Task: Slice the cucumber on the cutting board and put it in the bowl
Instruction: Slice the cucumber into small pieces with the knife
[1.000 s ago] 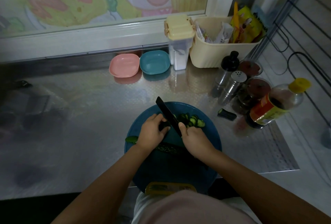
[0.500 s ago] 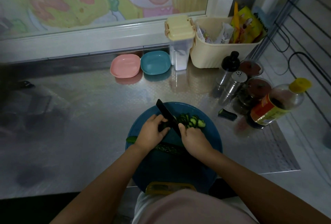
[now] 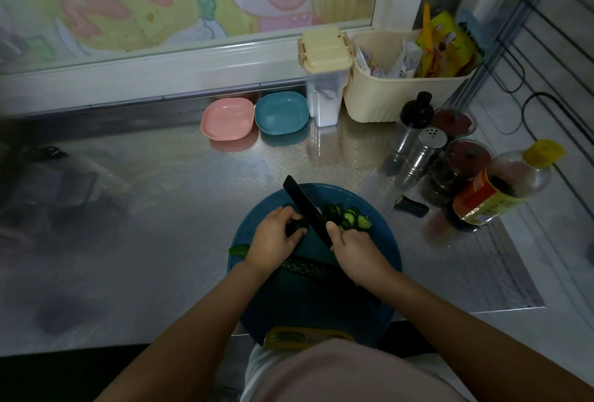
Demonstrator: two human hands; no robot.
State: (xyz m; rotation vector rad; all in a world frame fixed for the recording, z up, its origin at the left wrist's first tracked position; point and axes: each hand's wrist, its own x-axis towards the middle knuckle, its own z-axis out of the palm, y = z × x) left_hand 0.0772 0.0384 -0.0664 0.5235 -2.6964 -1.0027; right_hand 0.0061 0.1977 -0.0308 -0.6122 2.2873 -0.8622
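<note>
1. You're mid-slice. Your left hand point(image 3: 276, 237), lower centre of the frame, curls its fingers over the short cucumber piece point(image 3: 297, 228) on the round blue cutting board point(image 3: 321, 302).
2. Your right hand point(image 3: 356, 249) is clenched round the handle of the black knife point(image 3: 305, 207). The blade angles up and left, its edge down at the piece, just beside your left fingertips.
3. The cut slices point(image 3: 350, 217) sit in a small heap right of the blade, on the board. None is in a bowl yet.
4. A long cucumber half point(image 3: 302, 267) lies across the board under your wrists. It looks uncut.
5. Next, I'd say: draw your left fingertips back a touch before each cut, because the stub is getting short.
6. After that comes the long half, then the transfer. The pink bowl point(image 3: 228, 119) and the teal bowl point(image 3: 281, 112) wait at upper centre, well apart from the board. I can't tell which one you mean to use.
</note>
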